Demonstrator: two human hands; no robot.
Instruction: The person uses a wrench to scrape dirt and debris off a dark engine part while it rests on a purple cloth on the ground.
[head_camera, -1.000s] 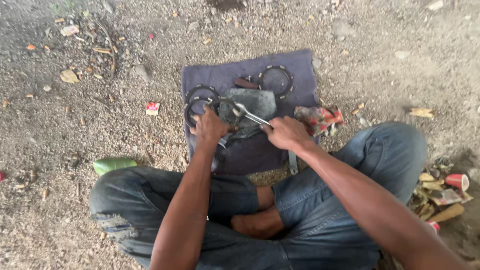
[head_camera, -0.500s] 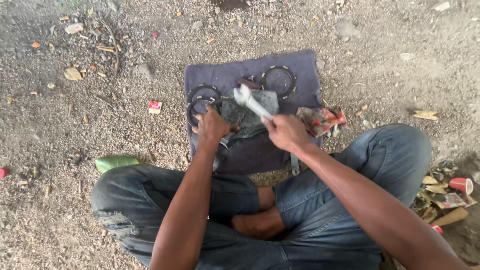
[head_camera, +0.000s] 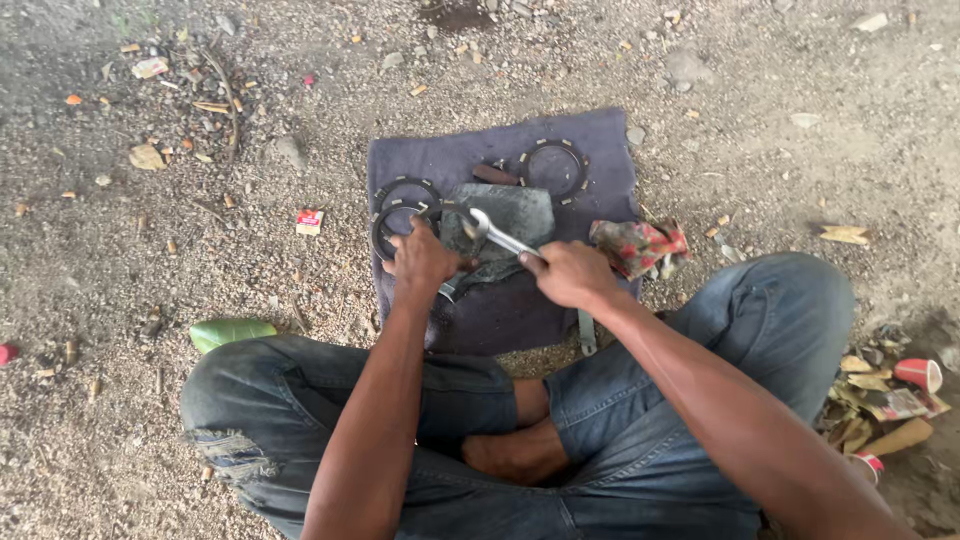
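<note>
I see my right hand (head_camera: 572, 274) clenched on a steel spanner (head_camera: 497, 233) by its shank (rigid, heavyish, maybe slick), raised over the grey plate (head_camera: 505, 215) on the cloth (head_camera: 600, 150); my left hand (head_camera: 422, 262) pins that plate.

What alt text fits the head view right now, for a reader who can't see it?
A person sits cross-legged on gravel, right hand holding a silver metal wrench above a grey flat stone on a dark purple cloth, left hand pressing beside black toothed rings.
</note>
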